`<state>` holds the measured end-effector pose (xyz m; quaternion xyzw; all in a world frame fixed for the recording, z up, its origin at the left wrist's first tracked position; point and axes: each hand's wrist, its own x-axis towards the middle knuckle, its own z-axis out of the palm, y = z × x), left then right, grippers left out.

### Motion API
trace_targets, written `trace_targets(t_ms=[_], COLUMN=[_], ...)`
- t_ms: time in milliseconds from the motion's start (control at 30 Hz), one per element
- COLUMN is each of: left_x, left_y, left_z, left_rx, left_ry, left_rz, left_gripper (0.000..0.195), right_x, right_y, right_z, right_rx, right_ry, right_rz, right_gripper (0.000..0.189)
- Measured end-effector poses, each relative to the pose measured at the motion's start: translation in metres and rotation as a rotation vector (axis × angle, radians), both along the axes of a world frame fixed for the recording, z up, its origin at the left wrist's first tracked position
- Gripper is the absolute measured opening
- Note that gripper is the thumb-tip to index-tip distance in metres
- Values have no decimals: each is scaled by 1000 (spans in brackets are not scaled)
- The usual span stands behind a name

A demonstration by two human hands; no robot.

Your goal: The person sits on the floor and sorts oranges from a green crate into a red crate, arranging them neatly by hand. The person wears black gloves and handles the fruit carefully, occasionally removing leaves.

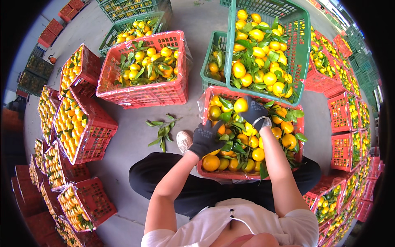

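A red plastic crate (250, 89) full of orange citrus fruits with green leaves stands between my knees. My left hand (207, 139), in a dark work glove, rests on the fruits at its left edge with the fingers spread. My right hand (255, 111), gloved too, is over the far part of the same crate, at an orange citrus fruit (240, 105); its fingertips are partly hidden, so its grip is unclear. Right beyond this crate, a tilted green plastic crate (304, 61) holds more leafy citrus fruits.
Another red crate (145, 98) with citrus stands ahead to the left, a green crate (106, 41) behind it. Cut leafy twigs (162, 131) lie on the concrete floor. Stacked red crates of fruit line the left (101, 132) and right (339, 117).
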<state>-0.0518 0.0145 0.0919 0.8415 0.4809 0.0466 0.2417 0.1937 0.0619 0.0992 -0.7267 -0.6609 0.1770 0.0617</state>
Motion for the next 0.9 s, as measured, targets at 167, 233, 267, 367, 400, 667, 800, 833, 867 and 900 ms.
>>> trace_targets(t_ms=[167, 233, 267, 367, 400, 667, 800, 833, 867, 900], left_x=[-2, -2, 0, 2, 2, -7, -1, 0, -8, -6], left_y=[-2, 1, 1, 1, 4, -2, -5, -6, -6, -7], left_z=[-25, -33, -27, -22, -22, -20, -19, -14, -16, -16], left_rx=[216, 197, 208, 153, 183, 169, 179, 136, 129, 130], left_ry=[-103, -112, -98, -84, -97, -135, -168, -135, -149, -153], left_rz=[-4, -34, -34, -57, -52, -29, -38, -29, 6, 1], left_gripper=[82, 82, 81, 80, 79, 75, 73, 73, 73, 73], right_x=[17, 19, 18, 9, 20, -37, -26, -6, -18, 1], right_y=[31, 71, 92, 127, 137, 27, 28, 36, 44, 45], right_z=[48, 46, 40, 32, 31, 64, -9, -22, 29, 26], right_rx=[-47, 323, 481, 272, 223, -203, -179, 158, 78, 96], right_ry=[95, 64, -8, -56, -10, 1039, 635, 386, 237, 147], right_rz=[236, 211, 132, 116, 167, 234, 143, 259, 229, 219], right_gripper=[47, 36, 43, 64, 69, 48, 51, 49, 47, 50])
